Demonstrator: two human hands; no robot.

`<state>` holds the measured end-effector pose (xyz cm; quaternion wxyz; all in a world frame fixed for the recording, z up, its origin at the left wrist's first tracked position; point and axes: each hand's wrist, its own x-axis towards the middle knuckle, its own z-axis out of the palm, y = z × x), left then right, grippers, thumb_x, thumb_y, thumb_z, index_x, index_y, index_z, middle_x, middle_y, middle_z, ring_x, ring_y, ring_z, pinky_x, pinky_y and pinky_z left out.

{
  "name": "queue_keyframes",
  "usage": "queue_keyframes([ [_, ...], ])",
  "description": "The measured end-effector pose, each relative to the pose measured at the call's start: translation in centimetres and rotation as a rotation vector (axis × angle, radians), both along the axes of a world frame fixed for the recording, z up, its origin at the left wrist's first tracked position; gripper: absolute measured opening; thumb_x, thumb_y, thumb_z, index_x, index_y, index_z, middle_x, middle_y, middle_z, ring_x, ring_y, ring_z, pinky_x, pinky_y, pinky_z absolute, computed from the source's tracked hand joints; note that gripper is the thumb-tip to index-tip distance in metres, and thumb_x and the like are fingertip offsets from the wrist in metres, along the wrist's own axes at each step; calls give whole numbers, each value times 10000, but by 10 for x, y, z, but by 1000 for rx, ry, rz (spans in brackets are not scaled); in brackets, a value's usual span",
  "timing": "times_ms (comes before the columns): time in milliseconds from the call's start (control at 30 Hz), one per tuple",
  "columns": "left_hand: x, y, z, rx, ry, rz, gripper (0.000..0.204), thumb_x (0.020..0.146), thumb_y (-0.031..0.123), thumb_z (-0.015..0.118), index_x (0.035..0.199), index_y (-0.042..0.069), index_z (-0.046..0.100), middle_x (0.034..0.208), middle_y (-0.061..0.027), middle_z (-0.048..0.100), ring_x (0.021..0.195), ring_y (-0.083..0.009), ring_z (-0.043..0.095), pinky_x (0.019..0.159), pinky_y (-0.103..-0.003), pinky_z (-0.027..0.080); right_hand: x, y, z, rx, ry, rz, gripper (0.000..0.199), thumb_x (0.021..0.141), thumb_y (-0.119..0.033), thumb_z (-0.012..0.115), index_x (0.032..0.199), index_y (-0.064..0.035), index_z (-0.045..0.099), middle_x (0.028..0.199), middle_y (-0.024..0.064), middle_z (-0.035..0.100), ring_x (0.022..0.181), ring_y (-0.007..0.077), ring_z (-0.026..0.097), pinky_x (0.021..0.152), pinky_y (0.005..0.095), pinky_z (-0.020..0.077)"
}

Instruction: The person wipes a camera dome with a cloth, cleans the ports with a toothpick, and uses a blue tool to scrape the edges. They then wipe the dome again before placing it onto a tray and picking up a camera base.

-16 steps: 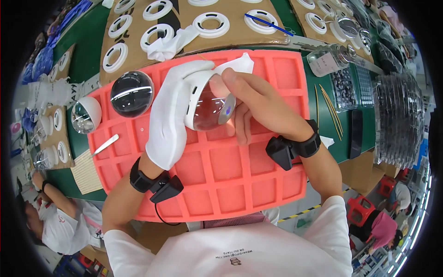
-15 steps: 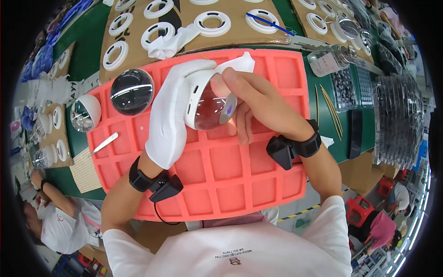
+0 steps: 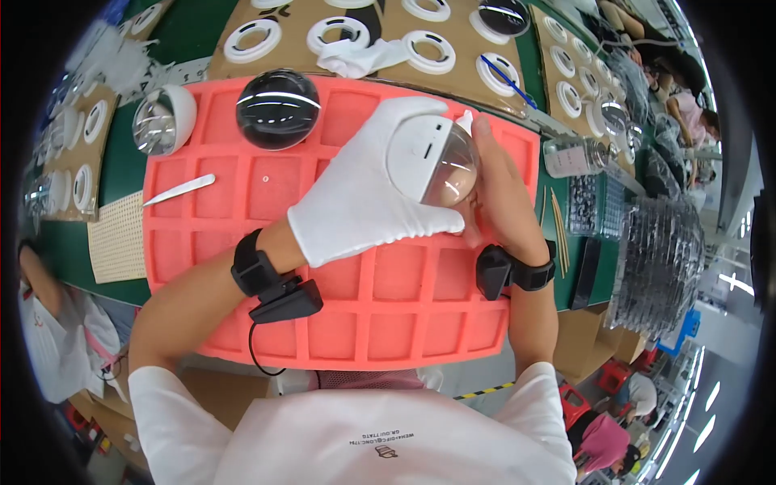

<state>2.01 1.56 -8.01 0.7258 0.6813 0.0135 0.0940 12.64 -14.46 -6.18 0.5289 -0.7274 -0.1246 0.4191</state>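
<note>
My left hand (image 3: 368, 182), in a white glove, is closed around the white base (image 3: 416, 153) of a round unit. The base has small dark slots in its face, and a clear dome (image 3: 454, 174) joins its right side. My bare right hand (image 3: 499, 190) cups the dome from the right; fingers show through and below the clear shell. A bit of white cloth (image 3: 465, 121) shows by its fingertips. Beneath both hands lies a pink gridded foam tray (image 3: 327, 331). A dark glossy dome (image 3: 279, 109) and a white-and-clear dome (image 3: 166, 121) sit at its far left.
White tweezers (image 3: 179, 190) and a tiny ring (image 3: 265, 179) lie on the tray. Beyond it, cardboard (image 3: 303, 61) holds several white rings and a blue stick (image 3: 508, 81). To the right are a glass jar (image 3: 574, 158), thin wooden sticks (image 3: 559, 230) and stacked clear trays (image 3: 655, 267).
My left hand has turned the unit so its slotted white base faces me more. The right hand has shifted along the dome's right side. The whole view has swung slightly.
</note>
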Motion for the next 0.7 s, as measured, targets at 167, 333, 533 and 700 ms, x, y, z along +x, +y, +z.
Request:
queue_keyframes([
  [167,5,9,-12,472,-252,-21,710,697,279,823,1288,-12,558,1263,-204,565,1093,-315,614,912,-374,531,2,-14,4,-200,-232,-29,432,1047,-420,491,929,-37,652,615,4,564,369,85,421,360,232,265],
  [333,-10,14,10,541,-158,-364,420,753,334,776,973,4,638,1086,-212,622,1033,-320,628,836,-412,528,17,-34,30,-215,-490,93,320,1038,-288,557,917,-14,671,584,-32,545,464,46,476,418,222,308],
  [533,0,8,-9,672,-376,-133,377,829,239,712,1146,54,629,1237,-187,613,1102,-342,603,903,-460,487,37,-66,33,-340,-618,142,213,1014,-197,592,1033,2,664,676,-11,591,554,64,548,500,234,433],
  [700,-14,-6,19,887,-379,-205,386,824,209,714,1177,90,612,1264,-113,603,1096,-325,597,908,-448,482,30,-108,35,-435,-682,86,180,987,-146,604,1031,21,653,715,31,644,589,87,591,528,247,461],
])
